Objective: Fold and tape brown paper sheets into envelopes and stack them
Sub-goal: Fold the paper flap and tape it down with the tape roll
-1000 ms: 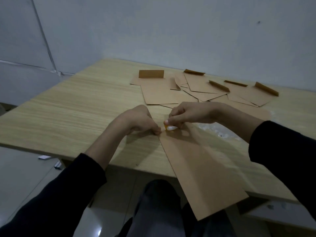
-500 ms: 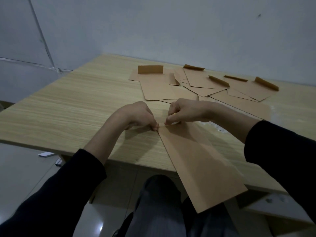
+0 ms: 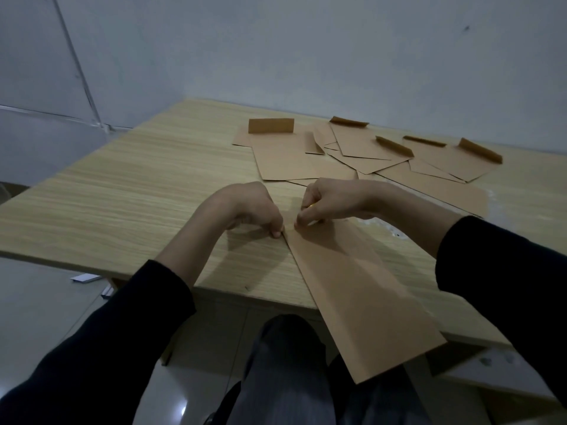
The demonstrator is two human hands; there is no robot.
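A long folded brown paper sheet (image 3: 352, 289) lies slantwise on the wooden table (image 3: 138, 204), its near end hanging over the front edge above my lap. My left hand (image 3: 248, 210) has curled fingers pressing down at the sheet's far left corner. My right hand (image 3: 325, 204) is curled at the far end of the sheet and pinches a small yellowish thing (image 3: 311, 206), mostly hidden by the fingers. The two hands nearly touch. Several folded brown envelopes (image 3: 352, 151) with raised flaps lie spread behind the hands.
A grey wall rises behind the table. Small white scraps (image 3: 82, 278) lie on the floor at the left, below the table edge. A pale patch with bits (image 3: 389, 231) sits on the table right of the sheet. My legs show under the table's front edge.
The yellow thing in my right hand, plainly seen a second ago, is now mostly tucked under the fingers. Both hands stay at the sheet's far end, pressed lower onto it.
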